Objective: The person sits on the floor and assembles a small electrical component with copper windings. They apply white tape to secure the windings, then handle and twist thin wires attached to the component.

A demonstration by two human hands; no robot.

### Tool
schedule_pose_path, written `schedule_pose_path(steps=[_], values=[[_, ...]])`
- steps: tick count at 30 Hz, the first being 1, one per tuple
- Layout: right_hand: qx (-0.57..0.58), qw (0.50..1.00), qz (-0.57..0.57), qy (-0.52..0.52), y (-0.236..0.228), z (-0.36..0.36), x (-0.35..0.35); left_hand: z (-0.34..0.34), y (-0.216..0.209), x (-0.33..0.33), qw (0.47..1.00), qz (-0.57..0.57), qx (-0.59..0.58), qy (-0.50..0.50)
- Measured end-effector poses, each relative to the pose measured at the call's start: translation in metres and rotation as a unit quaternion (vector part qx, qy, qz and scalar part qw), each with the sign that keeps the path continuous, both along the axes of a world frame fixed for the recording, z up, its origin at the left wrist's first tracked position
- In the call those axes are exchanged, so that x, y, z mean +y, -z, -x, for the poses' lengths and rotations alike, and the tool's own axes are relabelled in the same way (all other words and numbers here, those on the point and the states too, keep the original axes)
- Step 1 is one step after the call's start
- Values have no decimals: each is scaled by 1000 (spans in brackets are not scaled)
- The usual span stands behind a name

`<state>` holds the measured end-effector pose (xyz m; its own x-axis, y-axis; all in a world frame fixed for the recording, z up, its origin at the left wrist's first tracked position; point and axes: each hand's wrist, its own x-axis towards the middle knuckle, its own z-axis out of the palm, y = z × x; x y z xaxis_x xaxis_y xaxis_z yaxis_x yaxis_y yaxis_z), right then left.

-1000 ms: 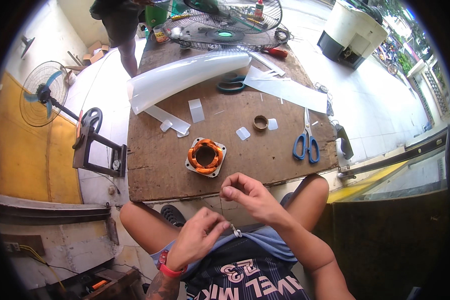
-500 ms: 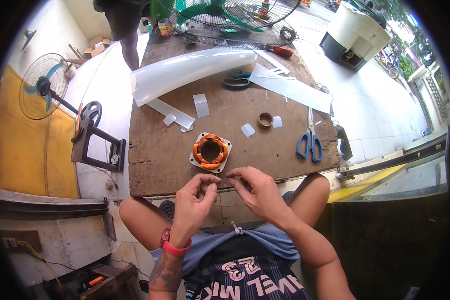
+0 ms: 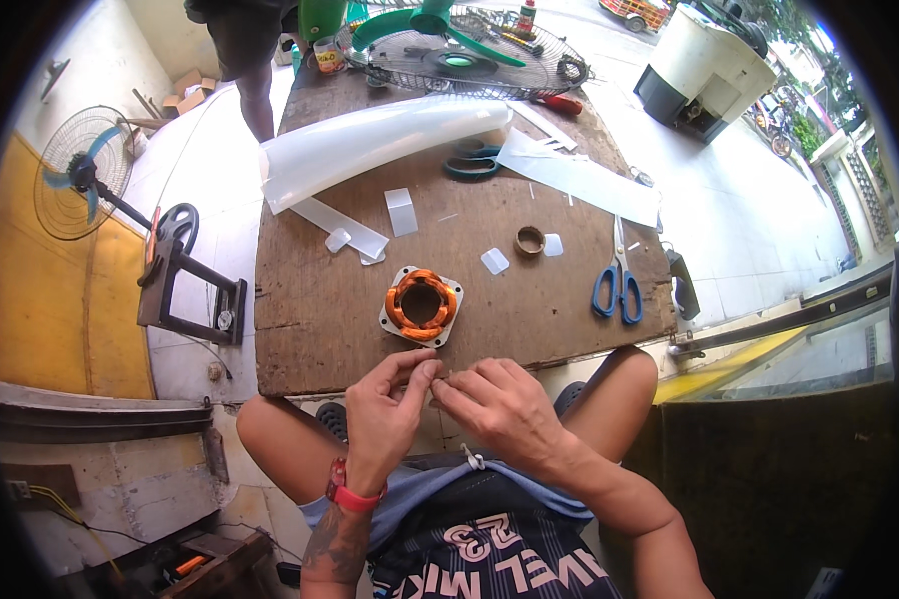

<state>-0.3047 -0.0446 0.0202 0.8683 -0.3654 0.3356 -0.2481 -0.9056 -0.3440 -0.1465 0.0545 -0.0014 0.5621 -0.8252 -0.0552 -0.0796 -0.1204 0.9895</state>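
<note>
Over the near edge of the wooden table, my left hand is closed in a pinch, thumb against fingers. My right hand is closed too, its fingertips almost meeting the left ones. Whatever lies between the fingertips is too small to make out. Just beyond them a motor stator with orange copper windings rests on the table, ring opening facing up, on its square metal core with corner holes. A brown tape roll and blue-handled scissors lie to its right.
A curled translucent plastic sheet spans the table's far part, near cut plastic pieces and dark-handled scissors. Behind are a fan grille with green blades and a red-handled tool. A person's leg stands far left.
My right hand has moved left and slightly down, its fingers curling in toward my left fingertips. At the far end, the raised wire grille no longer shows above the green blades.
</note>
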Motion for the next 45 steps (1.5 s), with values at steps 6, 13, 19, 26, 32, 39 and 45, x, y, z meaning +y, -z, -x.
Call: schedule_pose_path(steps=[6, 13, 19, 26, 32, 39, 45], values=[[-46, 862, -496, 95, 1, -1, -11, 10, -9, 29, 996, -59, 31, 50], [-10, 1000, -6, -15, 2, 4, 2, 3, -10, 6, 997, 5, 49, 59], [-61, 835, -543, 62, 2, 2, -11, 14, -15, 31, 989, -90, 86, 83], [-60, 993, -96, 38, 1, 6, 3, 2, 0, 13, 995, -44, 87, 35], [-99, 843, -528, 29, 5, 1, -8, 13, -12, 35, 978, -106, 123, 130], [-31, 983, -168, 73, 0, 10, 5, 2, -2, 14, 995, -44, 92, 24], [-87, 854, -513, 14, 5, 3, -5, 14, -9, 33, 979, -156, 69, 109]])
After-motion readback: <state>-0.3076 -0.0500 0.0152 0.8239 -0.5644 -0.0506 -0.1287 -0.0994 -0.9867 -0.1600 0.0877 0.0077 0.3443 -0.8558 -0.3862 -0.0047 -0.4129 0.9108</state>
